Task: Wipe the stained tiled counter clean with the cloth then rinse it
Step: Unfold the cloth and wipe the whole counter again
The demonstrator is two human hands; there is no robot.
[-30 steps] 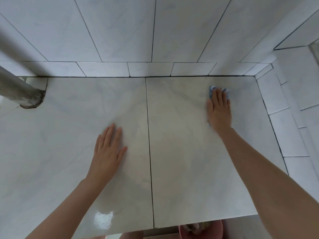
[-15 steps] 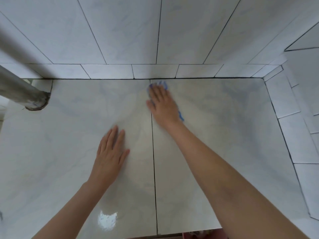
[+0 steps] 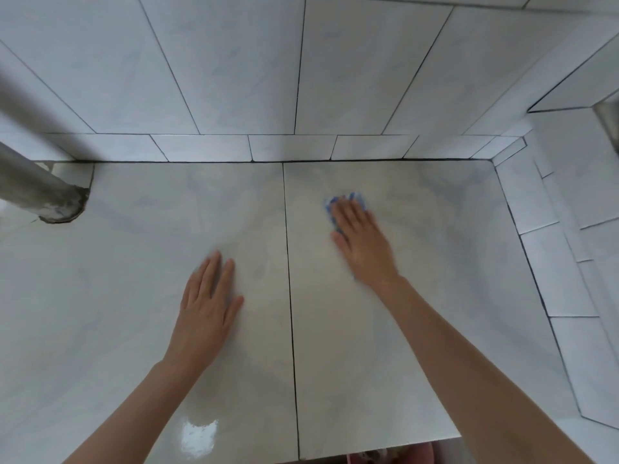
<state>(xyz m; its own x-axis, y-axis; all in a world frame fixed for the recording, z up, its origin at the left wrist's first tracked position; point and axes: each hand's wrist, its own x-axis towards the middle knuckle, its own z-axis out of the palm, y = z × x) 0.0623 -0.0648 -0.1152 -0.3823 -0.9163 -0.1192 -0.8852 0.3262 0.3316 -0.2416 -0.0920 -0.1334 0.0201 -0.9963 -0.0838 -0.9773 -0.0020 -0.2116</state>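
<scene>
The pale tiled counter (image 3: 435, 296) fills the lower view, split by a dark grout line down the middle. A blue cloth (image 3: 348, 199) lies on the right tile, mostly hidden under my right hand (image 3: 361, 239), which presses flat on it with straight fingers; only the cloth's far and left edges show. My left hand (image 3: 206, 306) rests flat on the left tile, fingers straight, holding nothing. The right hand is blurred by motion.
White wall tiles (image 3: 234, 68) rise behind the counter and along the right side. A grey metal pipe (image 3: 37, 192) enters the counter at the far left. Below the front edge a pink container (image 3: 398, 455) peeks out.
My right hand slid the cloth left from the far right to the grout line, then back to the right onto the right tile. The left hand stayed put.
</scene>
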